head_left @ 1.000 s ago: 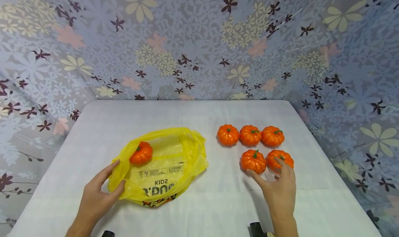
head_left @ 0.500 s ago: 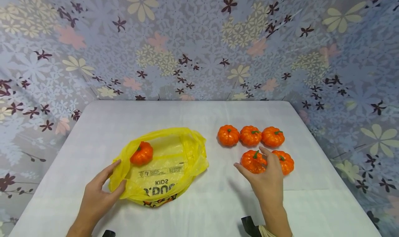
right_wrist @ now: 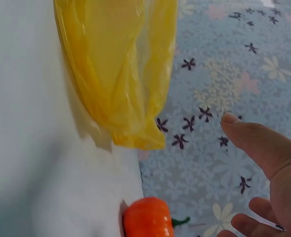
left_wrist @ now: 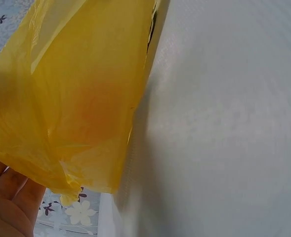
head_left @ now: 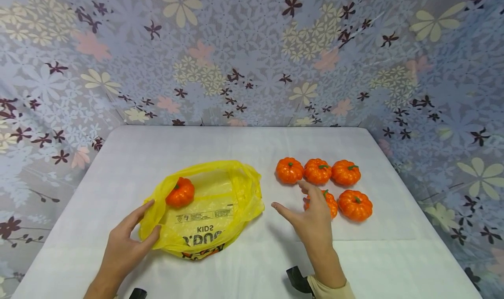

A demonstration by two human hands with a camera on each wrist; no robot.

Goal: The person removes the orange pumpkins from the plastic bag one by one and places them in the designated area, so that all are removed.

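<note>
A yellow plastic bag (head_left: 246, 203) lies on the white table with its mouth facing up, an orange toy pumpkin (head_left: 181, 193) inside at its left. My left hand (head_left: 127, 242) holds the bag's left edge with thumb and fingers; in the left wrist view the bag (left_wrist: 86, 98) covers part of the fingers. My right hand (head_left: 311, 222), thumb and fingers spread with nothing between them, hovers right of the bag. It overlaps a pumpkin (head_left: 330, 205) in the front row. Beside that one sits another pumpkin (head_left: 355, 206).
Behind the right hand stands a row of three pumpkins, the left one (head_left: 289, 170), the middle one (head_left: 317, 172) and the right one (head_left: 346, 173). A white cloth covers the table (head_left: 244, 144). Flowered fabric (head_left: 252, 63) hangs behind it and at both sides.
My right hand has moved left from the front-right pumpkin, across the one beside it, toward the bag. The left hand stays at the bag's edge. The pumpkins keep their places.
</note>
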